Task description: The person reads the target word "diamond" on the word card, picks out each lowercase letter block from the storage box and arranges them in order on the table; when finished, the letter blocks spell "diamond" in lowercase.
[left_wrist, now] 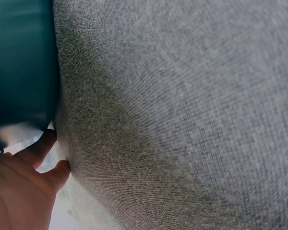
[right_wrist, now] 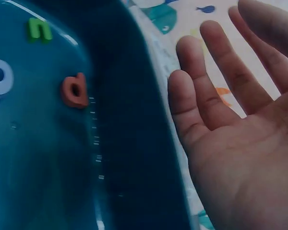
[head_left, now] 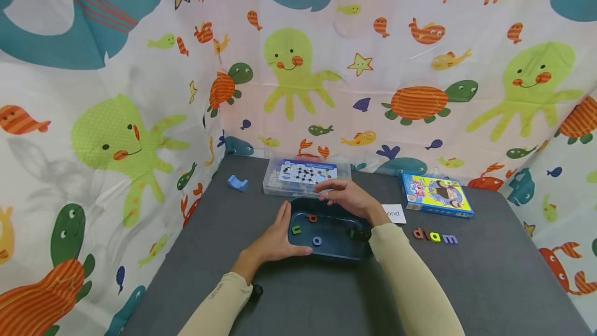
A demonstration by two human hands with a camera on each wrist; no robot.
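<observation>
A dark blue plastic tub (head_left: 336, 251) sits in front of me. Inside lie a green letter n (head_left: 296, 229), a red letter d (right_wrist: 75, 91) and a light blue letter o (head_left: 317, 241). My left hand (head_left: 277, 237) holds the tub's left end, thumb at the front rim and fingers along the side. Over the back right of the tub, my right hand (head_left: 350, 198) hovers with relaxed fingers and nothing in them. Its palm and spread fingers show beside the tub's rim in the right wrist view. On the table to the right, letters (head_left: 435, 237) read "diam".
Behind the right forearm lies a white card (head_left: 395, 213), "ond" visible on it. A clear plastic case (head_left: 275, 185) with a molecule-model label stands at the back. A blue and yellow box (head_left: 437, 194) lies back right, a light blue piece (head_left: 238, 183) back left. Patterned curtains surround the table.
</observation>
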